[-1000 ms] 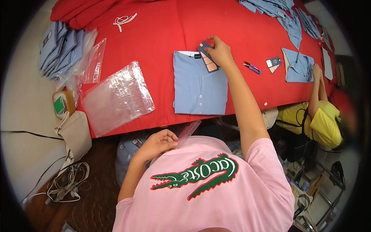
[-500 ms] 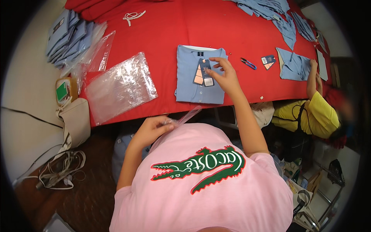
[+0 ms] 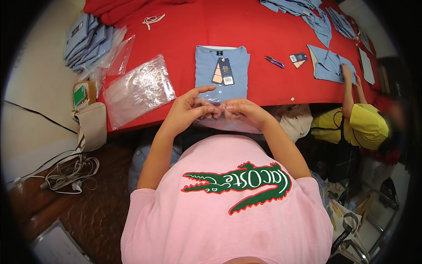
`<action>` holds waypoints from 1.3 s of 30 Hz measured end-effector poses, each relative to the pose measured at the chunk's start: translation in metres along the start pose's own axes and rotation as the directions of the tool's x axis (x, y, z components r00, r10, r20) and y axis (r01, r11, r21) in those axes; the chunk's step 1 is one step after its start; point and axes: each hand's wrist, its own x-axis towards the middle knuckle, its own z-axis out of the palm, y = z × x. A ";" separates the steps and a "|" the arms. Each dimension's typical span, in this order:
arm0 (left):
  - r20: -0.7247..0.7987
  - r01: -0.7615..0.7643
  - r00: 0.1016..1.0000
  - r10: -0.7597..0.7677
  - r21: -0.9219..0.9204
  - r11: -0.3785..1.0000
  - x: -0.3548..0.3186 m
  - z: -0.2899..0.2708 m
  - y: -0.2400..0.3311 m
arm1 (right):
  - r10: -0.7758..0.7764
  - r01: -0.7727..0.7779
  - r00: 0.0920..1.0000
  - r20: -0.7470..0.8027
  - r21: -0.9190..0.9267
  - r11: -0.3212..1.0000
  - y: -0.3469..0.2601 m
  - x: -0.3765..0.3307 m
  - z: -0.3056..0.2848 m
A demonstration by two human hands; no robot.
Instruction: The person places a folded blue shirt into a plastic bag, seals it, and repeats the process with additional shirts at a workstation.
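Observation:
A folded light-blue shirt [image 3: 237, 66] with small buttons lies on the red-covered table in front of me. Dark and peach hang tags [image 3: 223, 72] rest on its front. At the table's near edge, over the shirt's lower end, both my hands grip a clear plastic bag [image 3: 226, 125] by its edge. My left hand [image 3: 193, 108] pinches it with the index finger stretched out. Close beside it, my right hand [image 3: 246, 111] pinches the same bag between thumb and fingers. The bag hangs down toward my lap, its outline partly hidden by my hands.
Flat clear bags [image 3: 143, 90] lie left of the shirt, near a stack of bagged blue shirts [image 3: 85, 42]. Blue thread snips [image 3: 274, 61] and a loose tag [image 3: 298, 59] lie to the right. A co-worker in yellow [image 3: 367, 125] handles another blue shirt [image 3: 327, 66].
My right hand has left the hang tags and come down to the bag beside my left hand. The bag has moved up to the shirt's lower edge and is spread between both hands.

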 end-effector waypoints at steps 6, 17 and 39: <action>-0.009 0.028 1.000 -0.027 0.074 0.997 -0.002 0.041 0.003 | -0.278 0.245 0.960 -0.018 0.536 0.808 0.029 -0.033 0.003; -0.131 0.050 0.991 0.014 0.475 0.879 -0.034 0.045 -0.041 | -0.271 0.139 0.912 -0.308 -0.391 0.910 0.034 -0.077 -0.001; -0.089 -0.059 0.996 0.030 -0.340 0.939 0.009 -0.006 -0.144 | -0.250 0.264 0.888 -0.385 -0.018 0.964 0.095 -0.045 -0.059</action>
